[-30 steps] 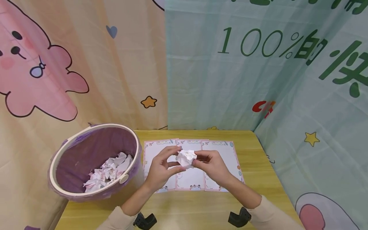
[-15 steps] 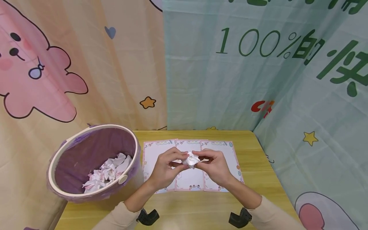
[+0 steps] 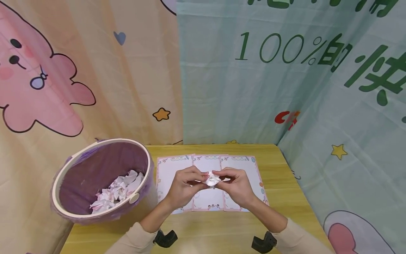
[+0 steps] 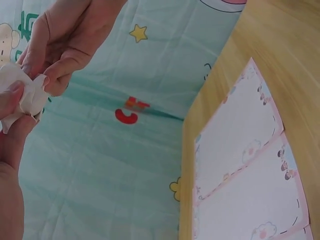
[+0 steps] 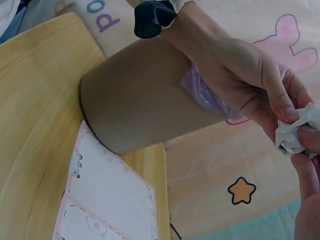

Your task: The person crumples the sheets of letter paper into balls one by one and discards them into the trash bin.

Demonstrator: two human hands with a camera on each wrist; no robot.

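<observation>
A crumpled ball of white paper is held up between both hands, above the sheets on the table. My left hand pinches its left side between thumb and fingers. On the other side my right hand pinches it the same way. Both wrist views show the paper ball at the fingertips of the two hands, cut off by the frame edge. Below lie several white sheets with pink printed borders, side by side and slightly overlapping.
To the left stands a bin with a purple liner and a cream rim, tilted in view. Several crumpled papers lie inside it. The wooden table meets printed curtains at the back and right.
The left hand has come closer to the right one, and its fingers now press on the paper ball. The ball sits slightly lower and further right, looking smaller between the fingertips.
</observation>
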